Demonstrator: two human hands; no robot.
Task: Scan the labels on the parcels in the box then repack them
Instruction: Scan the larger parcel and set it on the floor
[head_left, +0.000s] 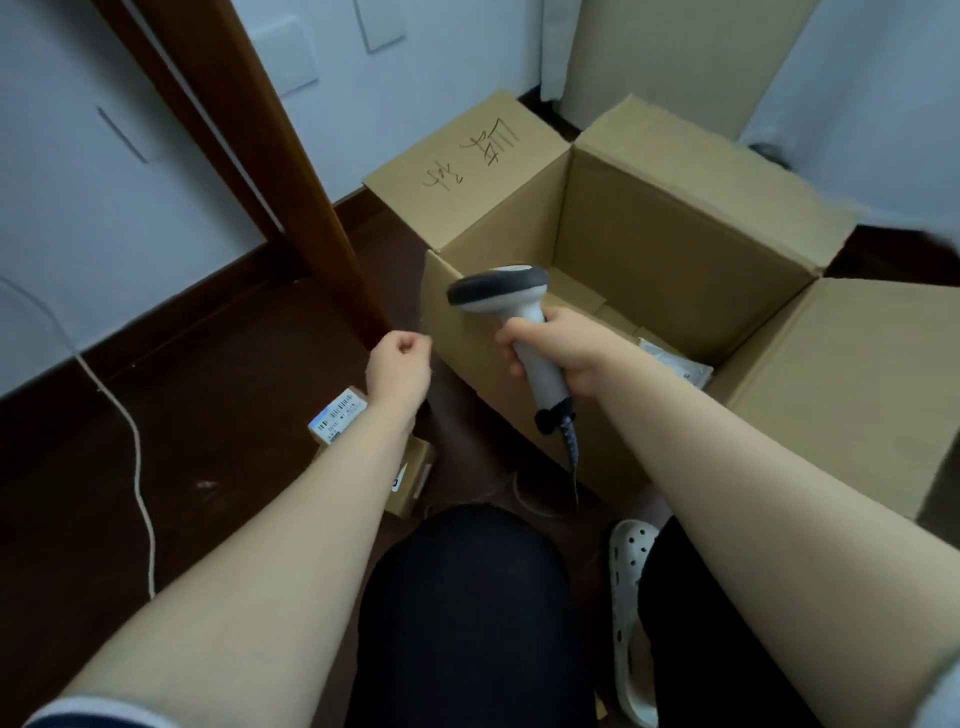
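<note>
A large open cardboard box (675, 244) stands on the dark floor with its flaps spread. Inside, near the bottom right, lies a grey-white parcel (675, 364) beside small cardboard parcels (587, 296). My right hand (561, 348) grips a white and dark grey barcode scanner (519, 312) over the box's near edge, its head turned left. My left hand (400, 369) hovers as a loose fist left of the box, holding nothing. Under my left forearm a small cardboard parcel (337, 415) with a white barcode label lies on the floor.
A brown wooden post (270, 171) slants down left of the box. A white cable (137, 457) trails over the floor at left. The scanner's grey cord (571, 457) hangs by my dark-trousered knee (467, 597). A white perforated clog (631, 597) sits below the box.
</note>
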